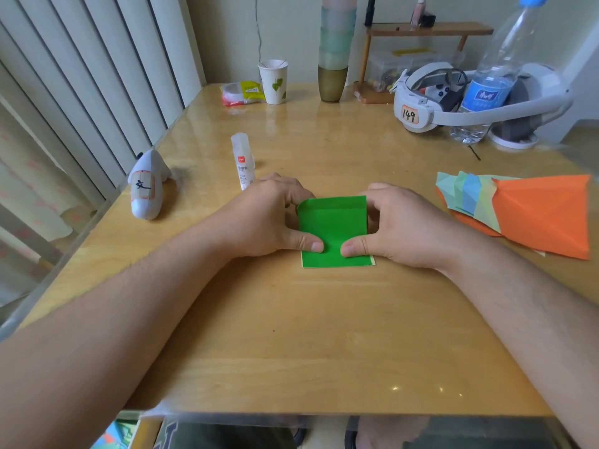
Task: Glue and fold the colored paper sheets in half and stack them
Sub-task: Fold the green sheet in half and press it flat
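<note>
Two bare forearms reach in over a wooden desk (324, 335). At its middle lies a green paper sheet (334, 228), folded over on itself, with a pale strip showing along its near edge. Both hands grip the green sheet: the left hand (269, 218) pinches its left side, thumb pressed on top and fingers curled at the far left corner; the right hand (398, 225) pinches its right side the same way. Right of the green sheet, apart from it, lies a stack of folded colored sheets (525, 212), orange on top. Just beyond the left hand stands a capped glue stick (243, 160). Far behind the green sheet stands a paper cup (274, 81).
</note>
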